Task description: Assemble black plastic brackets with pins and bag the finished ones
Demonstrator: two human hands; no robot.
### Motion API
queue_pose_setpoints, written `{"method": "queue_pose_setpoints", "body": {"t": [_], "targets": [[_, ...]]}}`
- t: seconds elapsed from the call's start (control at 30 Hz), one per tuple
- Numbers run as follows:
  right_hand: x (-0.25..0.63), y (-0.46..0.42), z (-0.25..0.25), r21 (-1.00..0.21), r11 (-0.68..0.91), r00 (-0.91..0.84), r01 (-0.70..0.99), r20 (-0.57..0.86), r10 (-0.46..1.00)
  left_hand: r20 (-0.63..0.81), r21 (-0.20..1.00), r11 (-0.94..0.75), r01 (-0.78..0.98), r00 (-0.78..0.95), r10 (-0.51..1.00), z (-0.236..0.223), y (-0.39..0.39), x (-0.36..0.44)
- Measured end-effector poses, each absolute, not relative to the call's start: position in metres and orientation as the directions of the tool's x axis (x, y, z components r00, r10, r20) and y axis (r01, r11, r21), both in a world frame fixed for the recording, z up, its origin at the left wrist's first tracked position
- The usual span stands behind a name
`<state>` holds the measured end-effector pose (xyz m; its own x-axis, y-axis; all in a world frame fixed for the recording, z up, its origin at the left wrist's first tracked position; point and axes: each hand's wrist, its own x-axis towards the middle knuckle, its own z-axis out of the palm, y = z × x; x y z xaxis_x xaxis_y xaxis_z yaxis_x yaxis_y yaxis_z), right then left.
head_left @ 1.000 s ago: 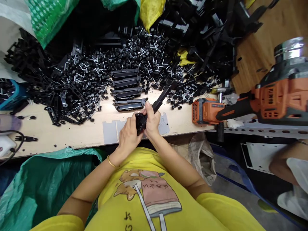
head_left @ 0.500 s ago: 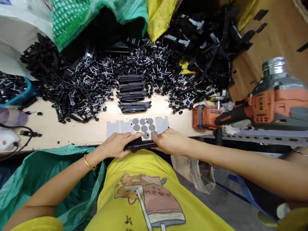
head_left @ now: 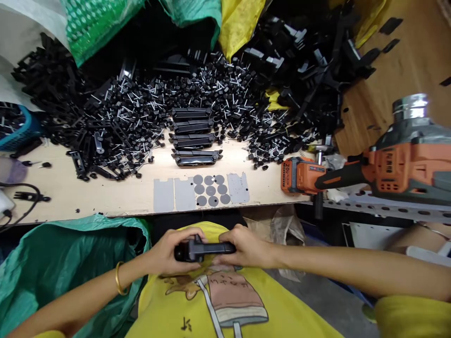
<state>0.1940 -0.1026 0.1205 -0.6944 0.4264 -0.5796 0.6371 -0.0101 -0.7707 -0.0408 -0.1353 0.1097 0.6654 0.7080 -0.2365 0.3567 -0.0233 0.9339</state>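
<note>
In front of the yellow shirt, a long black plastic part with a thicker block at its left end is held level between both hands. My left hand is closed around the thick left end, fingers above and below it. The narrow right end sits in the grip of my right hand. Beyond the hands, several folded black plastic assemblies lie stacked in a row on the bench. Grey rectangular pads and grey round pads are on the bench near its front edge.
Piles of black-headed screws and black plastic pieces cover the back of the bench. An orange cordless power tool lies at right. A green sack hangs open at lower left, and a blue basket stands at far left.
The black part has gone from slanted over the bench to level and close to the shirt. Both hands have come back toward the body, uncovering the grey pads.
</note>
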Motion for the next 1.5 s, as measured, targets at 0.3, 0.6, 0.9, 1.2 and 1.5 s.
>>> {"method": "queue_pose_setpoints", "body": {"t": [0.3,0.6,0.9,1.2,1.5], "targets": [[0.164,-0.099,0.133,-0.842,-0.533,-0.68,0.085,-0.44,0.587,-0.149,0.989,0.135,0.064,0.356,0.922,0.128,-0.118,-0.036],[0.13,-0.09,0.124,-0.906,-0.306,-0.4,-0.293,-0.174,0.9,0.198,0.971,-0.201,0.126,0.034,0.98,0.158,-0.1,0.007],[0.149,-0.079,0.064,-0.946,-0.311,0.035,-0.087,-0.315,0.949,0.363,0.694,-0.536,0.48,0.41,0.837,0.106,-0.057,0.01],[0.374,-0.105,0.093,-0.864,-0.281,0.663,0.419,0.079,0.745,0.059,0.321,-0.568,0.758,0.582,0.811,0.018,-0.023,0.015],[0.367,-0.023,0.116,-0.946,-0.255,0.36,0.2,-0.171,0.917,0.161,0.451,-0.394,0.801,0.362,0.918,0.056,0.046,0.025]]}}
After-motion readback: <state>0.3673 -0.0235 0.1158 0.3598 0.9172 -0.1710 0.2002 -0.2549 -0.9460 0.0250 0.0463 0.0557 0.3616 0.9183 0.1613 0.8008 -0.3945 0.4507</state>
